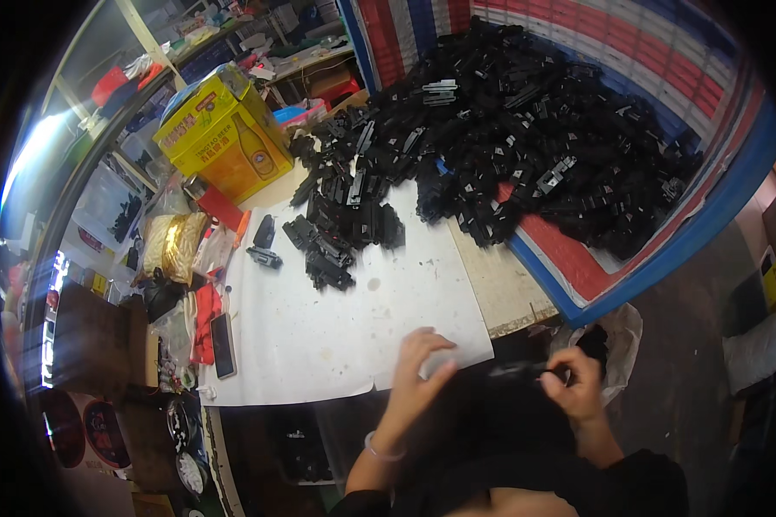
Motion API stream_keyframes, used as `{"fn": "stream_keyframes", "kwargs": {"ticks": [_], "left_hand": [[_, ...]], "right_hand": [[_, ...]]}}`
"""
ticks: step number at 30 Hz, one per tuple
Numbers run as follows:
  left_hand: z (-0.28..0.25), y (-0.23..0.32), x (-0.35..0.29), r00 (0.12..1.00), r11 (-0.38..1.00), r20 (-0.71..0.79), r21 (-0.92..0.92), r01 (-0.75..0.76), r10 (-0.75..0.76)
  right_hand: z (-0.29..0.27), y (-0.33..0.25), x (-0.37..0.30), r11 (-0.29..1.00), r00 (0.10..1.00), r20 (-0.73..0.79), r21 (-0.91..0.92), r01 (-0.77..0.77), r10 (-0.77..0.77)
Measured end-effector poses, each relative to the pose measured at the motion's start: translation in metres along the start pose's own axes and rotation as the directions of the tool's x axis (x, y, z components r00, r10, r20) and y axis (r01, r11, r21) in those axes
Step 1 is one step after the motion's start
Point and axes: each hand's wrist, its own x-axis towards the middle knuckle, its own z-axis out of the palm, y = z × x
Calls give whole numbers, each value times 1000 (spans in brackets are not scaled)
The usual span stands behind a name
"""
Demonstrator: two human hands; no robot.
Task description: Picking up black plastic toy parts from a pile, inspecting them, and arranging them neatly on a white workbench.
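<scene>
My left hand [416, 370] is over the near edge of the white sheet [362, 327], its fingers curled round a small pale, blurred thing [438, 364] whose kind I cannot make out. My right hand [575, 385] is beyond the table edge to the right, thumb and fingertips pinched together at a small dark thing that blends into my black clothing. Further up the sheet lies a small heap of black plastic parts with metal pieces [323, 246]. One similar part [265, 257] sits apart on the left.
A large pile of black parts [526, 129] fills a blue-rimmed, striped-lined container [569, 258] at the right and back. A yellow carton [224, 138] stands at the back left. A phone [223, 346] lies on the sheet's left edge. A bag [622, 345] is below right.
</scene>
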Motion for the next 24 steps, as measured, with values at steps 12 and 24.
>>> {"fn": "stream_keyframes", "kwargs": {"ticks": [12, 24], "left_hand": [[-34, -121, 115, 968, 720, -244, 663, 208, -55], [-34, -149, 137, 874, 774, -395, 444, 452, -284]], "right_hand": [[-61, 61, -55, 621, 769, 206, -727, -293, 605], [20, 52, -16, 862, 811, 559, -485, 150, 173]]}}
